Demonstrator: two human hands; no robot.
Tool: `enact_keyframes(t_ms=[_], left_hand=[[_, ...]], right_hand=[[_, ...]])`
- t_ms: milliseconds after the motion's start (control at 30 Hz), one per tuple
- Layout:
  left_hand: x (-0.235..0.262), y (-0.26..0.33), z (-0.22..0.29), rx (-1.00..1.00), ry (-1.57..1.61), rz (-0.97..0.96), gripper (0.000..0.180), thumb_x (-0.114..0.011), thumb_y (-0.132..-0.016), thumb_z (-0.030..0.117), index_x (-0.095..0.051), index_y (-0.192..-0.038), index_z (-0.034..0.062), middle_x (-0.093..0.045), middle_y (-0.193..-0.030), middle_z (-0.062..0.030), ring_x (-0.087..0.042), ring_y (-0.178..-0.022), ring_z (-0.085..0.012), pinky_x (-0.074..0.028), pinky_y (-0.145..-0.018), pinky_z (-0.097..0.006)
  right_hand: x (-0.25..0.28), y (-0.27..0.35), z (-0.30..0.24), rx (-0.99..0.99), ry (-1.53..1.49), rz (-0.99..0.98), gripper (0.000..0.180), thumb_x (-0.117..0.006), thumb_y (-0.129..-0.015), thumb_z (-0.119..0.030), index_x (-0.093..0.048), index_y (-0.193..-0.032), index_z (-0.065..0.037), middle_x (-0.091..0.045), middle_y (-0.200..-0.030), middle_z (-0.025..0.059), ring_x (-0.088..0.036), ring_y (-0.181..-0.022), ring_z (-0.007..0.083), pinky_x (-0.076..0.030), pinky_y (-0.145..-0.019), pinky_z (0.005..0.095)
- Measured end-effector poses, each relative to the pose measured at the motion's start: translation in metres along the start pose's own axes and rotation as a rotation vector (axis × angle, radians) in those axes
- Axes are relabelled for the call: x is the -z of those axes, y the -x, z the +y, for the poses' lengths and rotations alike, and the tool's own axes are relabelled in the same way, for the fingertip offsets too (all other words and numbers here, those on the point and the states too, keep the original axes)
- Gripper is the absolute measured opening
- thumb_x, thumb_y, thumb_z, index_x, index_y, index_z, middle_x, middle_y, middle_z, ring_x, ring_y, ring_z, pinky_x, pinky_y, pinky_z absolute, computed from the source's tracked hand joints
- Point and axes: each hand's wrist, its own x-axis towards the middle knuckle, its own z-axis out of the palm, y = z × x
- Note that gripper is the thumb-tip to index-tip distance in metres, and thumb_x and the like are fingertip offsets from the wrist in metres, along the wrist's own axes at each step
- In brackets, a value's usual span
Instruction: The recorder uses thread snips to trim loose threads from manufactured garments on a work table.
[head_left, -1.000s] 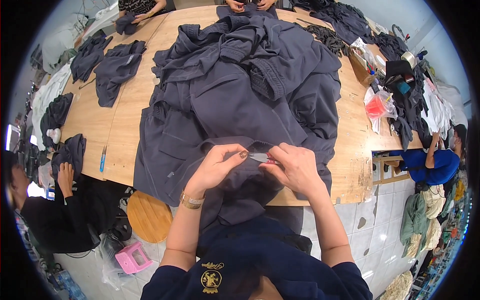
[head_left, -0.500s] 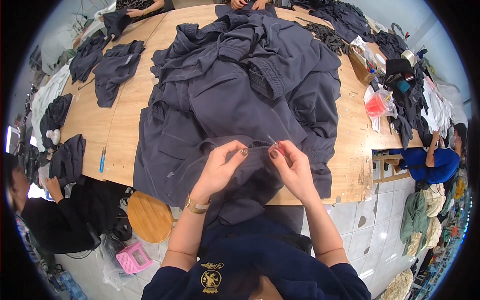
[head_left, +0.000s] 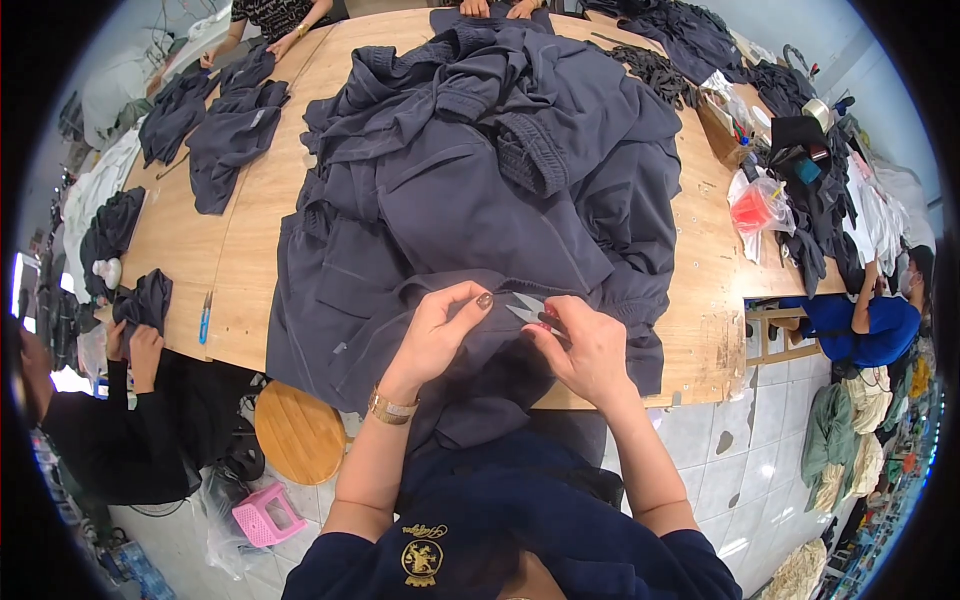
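Note:
A big heap of dark grey garments [head_left: 480,190] covers the middle of a wooden table [head_left: 250,250]. My left hand [head_left: 440,335] pinches a fold of the nearest garment at the table's front edge. Just right of it, my right hand [head_left: 590,350] is closed around small metal thread snips [head_left: 522,308], whose blades point left toward my left fingertips. The two hands nearly touch over the cloth. A gold bracelet sits on my left wrist.
Other people work around the table: one at the left edge handling dark cloth [head_left: 145,300], one in blue at the right [head_left: 860,325], hands at the far edge. A blue tool [head_left: 204,315] lies near the left front. A round wooden stool [head_left: 298,432] and a pink stool [head_left: 265,512] stand on the tiled floor.
My hands have drawn closer together over the cloth. The right hand brought the snips in toward my left fingertips. The garment heap stays put.

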Motion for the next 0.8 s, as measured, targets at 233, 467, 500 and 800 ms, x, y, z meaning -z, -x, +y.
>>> enact_keyframes(t_ms=[233, 467, 500, 800], left_hand=[[-0.001, -0.0006, 0.0005, -0.023, -0.019, -0.003, 0.018, -0.053, -0.091, 0.017, -0.057, -0.084, 0.0002, -0.048, -0.07, 0.0075, -0.04, -0.067, -0.0008, -0.034, -0.06, -0.018], [-0.0009, -0.0003, 0.0018, -0.023, -0.021, -0.008, 0.019, -0.053, -0.091, 0.017, -0.056, -0.084, -0.0002, -0.049, -0.071, 0.007, -0.041, -0.068, -0.0012, -0.035, -0.061, -0.018], [-0.0007, -0.0004, 0.0018, -0.033, -0.032, -0.005, 0.019, -0.053, -0.091, 0.017, -0.056, -0.084, -0.0002, -0.049, -0.071, 0.007, -0.041, -0.068, -0.0013, -0.035, -0.061, -0.018], [0.0006, -0.0011, 0.001, -0.043, -0.04, -0.002, 0.02, -0.053, -0.091, 0.017, -0.056, -0.084, -0.0005, -0.048, -0.07, 0.0068, -0.04, -0.067, -0.0016, -0.035, -0.06, -0.019]], right_hand=[[0.0002, -0.0002, 0.0011, 0.01, 0.031, -0.01, 0.027, -0.069, -0.078, -0.028, -0.058, -0.088, -0.005, -0.061, -0.078, 0.0099, -0.061, -0.063, 0.0267, -0.046, -0.055, 0.032], [-0.0044, -0.0001, 0.002, 0.011, -0.025, 0.031, 0.03, -0.065, -0.081, -0.035, -0.056, -0.09, -0.007, -0.06, -0.077, 0.0064, -0.06, -0.058, 0.0251, -0.044, -0.052, 0.0326], [-0.0035, 0.0001, 0.0006, -0.032, -0.111, 0.049, 0.03, -0.064, -0.082, -0.034, -0.056, -0.09, -0.007, -0.061, -0.077, 0.0068, -0.06, -0.059, 0.0256, -0.044, -0.052, 0.0328], [0.0013, 0.0002, 0.0041, 0.019, 0.098, -0.029, 0.029, -0.068, -0.078, -0.03, -0.058, -0.09, -0.006, -0.061, -0.077, 0.0088, -0.06, -0.062, 0.0271, -0.045, -0.056, 0.0333]])
